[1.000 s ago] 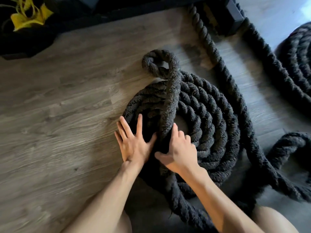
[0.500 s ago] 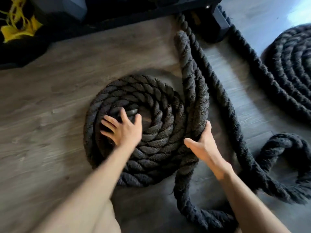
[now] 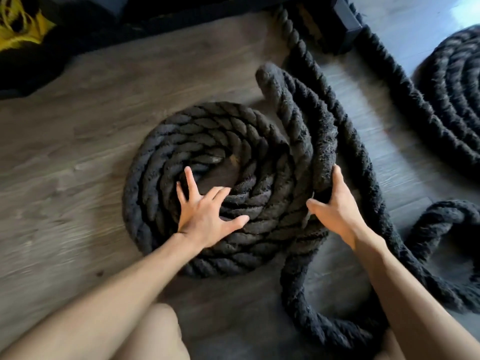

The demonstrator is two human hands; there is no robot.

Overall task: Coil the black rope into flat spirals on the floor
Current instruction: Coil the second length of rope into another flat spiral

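A thick black rope lies wound in a flat spiral (image 3: 161, 162) on the wood floor in the middle of the head view. My left hand (image 3: 205, 214) rests flat on the spiral's inner turns, fingers spread. A loose doubled length of the same rope (image 3: 293, 107) runs along the spiral's right side, its bend pointing away from me. My right hand (image 3: 335, 209) presses against the outer side of that length with straight fingers and the thumb spread. The rope's tail curves past my right forearm toward the bottom edge.
A second flat rope coil (image 3: 452, 81) lies at the far right. More rope (image 3: 293, 35) runs from a black equipment base (image 3: 345, 24) at the top, and a loop (image 3: 441, 214) sits at right. Yellow cord (image 3: 15, 29) lies top left. My knee (image 3: 155, 333) is at the bottom.
The length that lay across the spiral now runs along its right side. My left hand moved from the spiral's rim onto its turns; my right hand shifted to the outer length.
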